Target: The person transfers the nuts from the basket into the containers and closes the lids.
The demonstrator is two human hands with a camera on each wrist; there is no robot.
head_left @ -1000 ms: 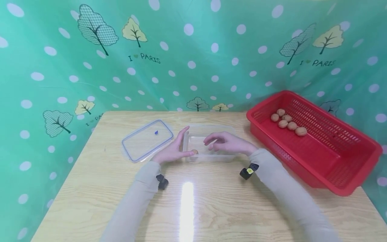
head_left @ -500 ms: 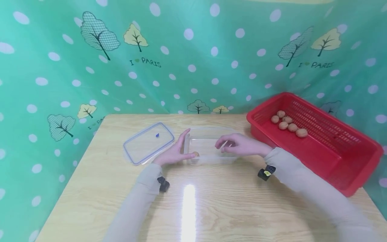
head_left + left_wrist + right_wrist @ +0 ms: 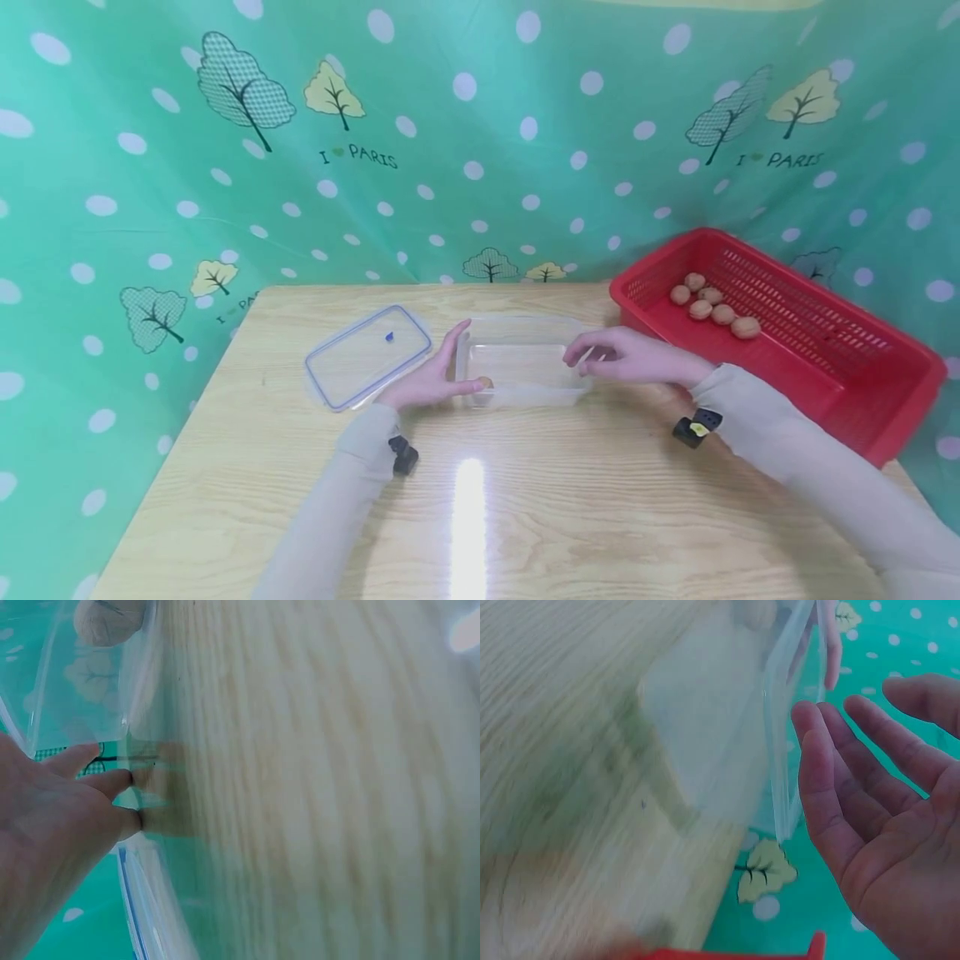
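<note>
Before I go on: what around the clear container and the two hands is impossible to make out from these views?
- Walnut in the clear container: head view, partly hidden by the left hand's thumb.
- Right hand contact with the container's right wall: head view too small; right wrist view blurred.
- Lid: left wrist view, cut off by the bottom edge and smeared.
- Walnut count in the red basket: too small.

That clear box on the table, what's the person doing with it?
A person is steadying a clear plastic box with the left hand, whose straight fingers press against the box's left side. One walnut lies inside the box, near that hand. The right hand is open and empty, hovering at the box's right edge, beside the red basket, where six more walnuts wait. The box's lid lies flat on the wooden table, to the left.
</note>
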